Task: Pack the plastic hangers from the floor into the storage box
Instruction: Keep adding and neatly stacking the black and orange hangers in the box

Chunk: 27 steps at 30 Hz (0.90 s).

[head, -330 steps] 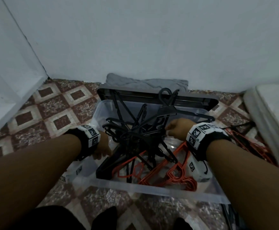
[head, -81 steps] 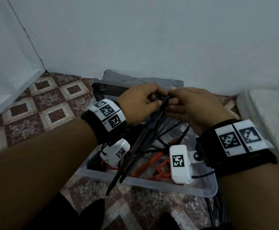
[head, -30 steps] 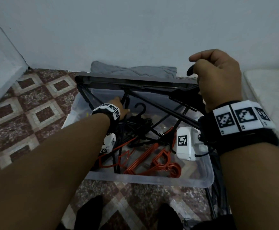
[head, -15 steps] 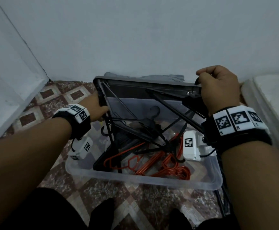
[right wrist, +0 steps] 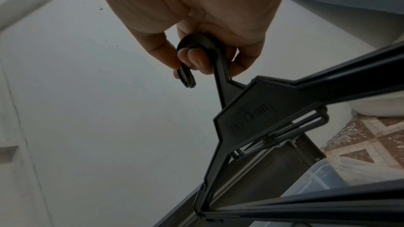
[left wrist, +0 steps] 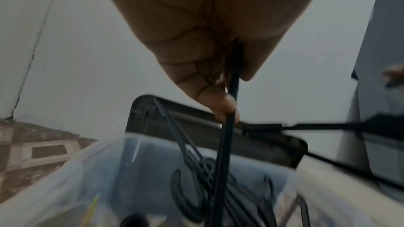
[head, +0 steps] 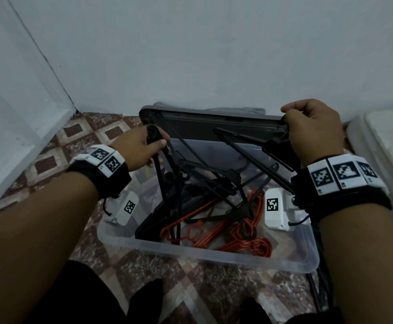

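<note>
A clear plastic storage box point(head: 214, 256) stands on the tiled floor, its dark lid point(head: 214, 123) upright at the back against the wall. Orange hangers point(head: 244, 239) lie at the bottom under a tangle of black hangers point(head: 204, 183). My left hand point(head: 155, 143) grips the hooks of some black hangers over the box's left side; in the left wrist view its fingers point(left wrist: 223, 106) curl round a thin black bar point(left wrist: 225, 144). My right hand point(head: 291, 118) holds another black hanger point(right wrist: 247, 115) by its hook point(right wrist: 196, 40), above the right rear corner.
A grey cloth point(head: 249, 110) lies behind the lid at the white wall. A white mattress point(head: 389, 141) borders the right side and a white ledge point(head: 15, 127) the left. Dark hangers or cords point(head: 319, 293) lie on the floor right of the box. My feet point(head: 148, 298) are in front.
My left hand has moved from the box's left rim onto the hooks of black hangers and now grips them. My right hand still holds its hanger raised at the right.
</note>
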Each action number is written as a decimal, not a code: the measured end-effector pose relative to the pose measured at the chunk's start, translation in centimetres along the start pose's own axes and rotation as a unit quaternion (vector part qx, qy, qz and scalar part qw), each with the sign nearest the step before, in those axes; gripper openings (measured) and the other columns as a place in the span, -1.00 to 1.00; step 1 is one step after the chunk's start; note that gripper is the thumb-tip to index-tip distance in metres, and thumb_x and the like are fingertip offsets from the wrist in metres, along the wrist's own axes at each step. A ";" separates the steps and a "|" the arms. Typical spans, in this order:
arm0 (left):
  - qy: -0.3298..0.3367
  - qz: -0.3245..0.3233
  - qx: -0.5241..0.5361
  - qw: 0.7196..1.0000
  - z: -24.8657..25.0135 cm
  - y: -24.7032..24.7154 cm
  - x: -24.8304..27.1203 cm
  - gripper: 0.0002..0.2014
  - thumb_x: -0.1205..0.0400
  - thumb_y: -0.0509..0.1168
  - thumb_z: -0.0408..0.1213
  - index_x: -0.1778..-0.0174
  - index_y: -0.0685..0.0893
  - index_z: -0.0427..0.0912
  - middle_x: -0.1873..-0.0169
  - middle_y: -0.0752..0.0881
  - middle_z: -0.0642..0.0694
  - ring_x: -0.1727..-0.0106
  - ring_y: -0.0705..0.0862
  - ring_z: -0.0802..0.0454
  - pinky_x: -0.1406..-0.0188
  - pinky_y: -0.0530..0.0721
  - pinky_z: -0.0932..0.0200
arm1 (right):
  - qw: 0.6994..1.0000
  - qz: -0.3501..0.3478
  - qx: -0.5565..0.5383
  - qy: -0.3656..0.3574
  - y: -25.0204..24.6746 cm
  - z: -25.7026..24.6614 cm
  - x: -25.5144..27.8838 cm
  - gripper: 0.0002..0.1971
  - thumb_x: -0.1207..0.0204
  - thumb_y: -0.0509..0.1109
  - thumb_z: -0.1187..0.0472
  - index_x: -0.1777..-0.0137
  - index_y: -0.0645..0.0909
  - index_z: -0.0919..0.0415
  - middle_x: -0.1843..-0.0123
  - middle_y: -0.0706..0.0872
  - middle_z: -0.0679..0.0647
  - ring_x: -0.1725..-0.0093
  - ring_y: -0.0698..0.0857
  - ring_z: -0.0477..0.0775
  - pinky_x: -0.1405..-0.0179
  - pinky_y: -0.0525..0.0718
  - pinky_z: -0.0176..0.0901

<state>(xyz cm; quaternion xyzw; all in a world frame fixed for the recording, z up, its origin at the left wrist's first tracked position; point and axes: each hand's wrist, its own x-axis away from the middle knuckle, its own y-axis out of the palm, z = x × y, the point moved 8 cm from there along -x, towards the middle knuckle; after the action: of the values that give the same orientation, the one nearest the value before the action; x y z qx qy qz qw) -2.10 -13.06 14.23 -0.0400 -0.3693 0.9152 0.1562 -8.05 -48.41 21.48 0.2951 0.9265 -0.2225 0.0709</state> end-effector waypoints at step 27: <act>0.146 0.059 -0.017 0.987 8.8 1.1 0.5 -0.66 -0.70 0.15 0.17 -0.01 0.75 0.09 0.17 0.83 0.10 0.29 0.77 0.20 0.20 0.70 0.23 | 0.999 -0.037 0.011 -0.001 0.1 0.7 -0.2 -0.77 -0.33 0.30 0.13 0.10 0.75 -0.02 0.34 0.76 -0.16 0.54 0.59 -0.26 0.53 0.58 -0.37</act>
<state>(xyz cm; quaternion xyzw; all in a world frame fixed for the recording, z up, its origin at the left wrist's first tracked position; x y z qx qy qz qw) -4.56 -19.48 19.88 -0.1973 -0.3552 0.9008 0.1534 -7.79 -48.73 20.86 0.2611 0.9342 -0.2356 0.0602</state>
